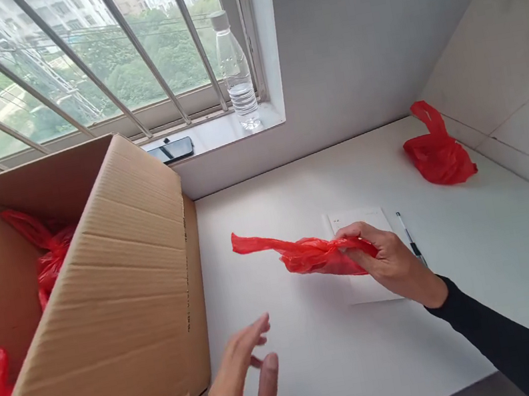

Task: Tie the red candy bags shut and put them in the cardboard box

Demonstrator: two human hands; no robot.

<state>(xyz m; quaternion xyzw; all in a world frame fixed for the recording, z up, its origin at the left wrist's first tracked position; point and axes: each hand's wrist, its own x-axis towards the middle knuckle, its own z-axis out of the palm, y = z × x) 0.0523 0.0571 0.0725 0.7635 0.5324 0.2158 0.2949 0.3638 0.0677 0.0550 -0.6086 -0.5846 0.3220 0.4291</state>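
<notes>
My right hand (389, 261) is closed around a crumpled red plastic bag (304, 255), holding it just above the white table (482, 256); one thin end of the bag trails left. My left hand (241, 391) hovers low near the front edge with fingers stretched out and apart, holding nothing, close to the side of a large cardboard box (123, 296). Under the right hand lies a white sheet of paper (357, 220), with a pen (412, 247) beside it.
The box at left holds more red bags (47, 251). Another red bag (437, 152) lies at the table's back right by the wall. A water bottle (236, 71) and a dark phone (172, 150) rest on the windowsill.
</notes>
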